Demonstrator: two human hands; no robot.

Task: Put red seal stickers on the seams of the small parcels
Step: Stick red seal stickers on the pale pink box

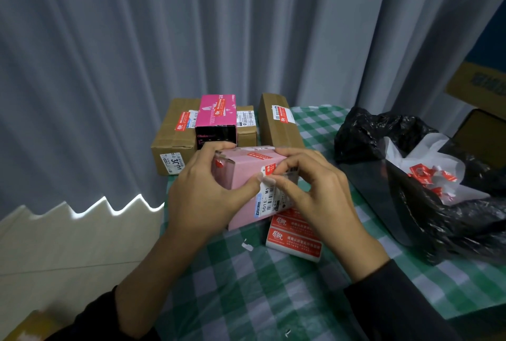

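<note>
A pale pink parcel (246, 173) stands tilted on the green checked table (260, 280), held between both hands. My left hand (202, 192) grips its left end, thumb pressed against the near face. My right hand (309, 190) curls over its right end, fingertips at a red seal sticker (269, 169) beside the white shipping label (269, 199). Another red sticker (258, 156) lies on the parcel's top, and one (219, 164) on its left end. A pad of red stickers (294, 239) lies under the parcel's near right corner.
Brown cartons (175, 135) (279, 124) and a magenta box (216, 119), each with a red sticker, stand at the table's far edge by the grey curtain. A black bag (410, 190) on the right holds peeled sticker scraps (427, 176). The floor drops away on the left.
</note>
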